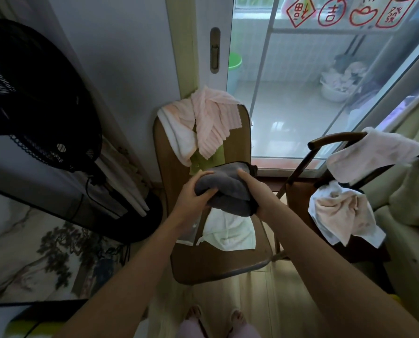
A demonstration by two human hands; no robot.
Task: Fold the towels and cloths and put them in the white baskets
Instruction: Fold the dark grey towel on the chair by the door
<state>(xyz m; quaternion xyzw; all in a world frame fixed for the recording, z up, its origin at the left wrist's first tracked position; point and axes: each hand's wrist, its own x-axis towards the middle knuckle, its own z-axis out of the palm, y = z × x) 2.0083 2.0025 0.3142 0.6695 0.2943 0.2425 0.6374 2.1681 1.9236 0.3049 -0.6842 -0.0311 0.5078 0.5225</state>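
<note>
Grey towel (224, 191): bundled in folds, held in the air above the seat of the chair (213, 262), between both hands.
Left hand (194, 195): grips the towel's left side; thumb lies across the near face, fingers (203, 173) curl over the top edge.
Right hand (252, 191): grips the towel's right side; thumb on top near the far edge, fingers wrapped under and behind the cloth, mostly hidden.
White cloth (228, 230): lies crumpled on the chair seat, directly below the grey towel, its far part covered by it.
Pink towel (213, 123): ribbed, draped over the top of the chair back and hanging down its front.
White towel (179, 132): draped over the left of the chair back, partly under the pink towel.
Green cloth (203, 157): hangs on the chair back beneath the pink towel, its lower end behind the grey towel.
Second chair (335, 139): stands to the right, beside the first; a pale towel (372, 154) is draped over its back rail, and a crumpled peach cloth (342, 213) lies on its seat.
Fan (32, 93): black, standing at the left, well apart from the chairs.
Glass door (301, 93): behind the chairs, with red stickers (345, 11) at the top.
Baskets: cannot tell where they are.
</note>
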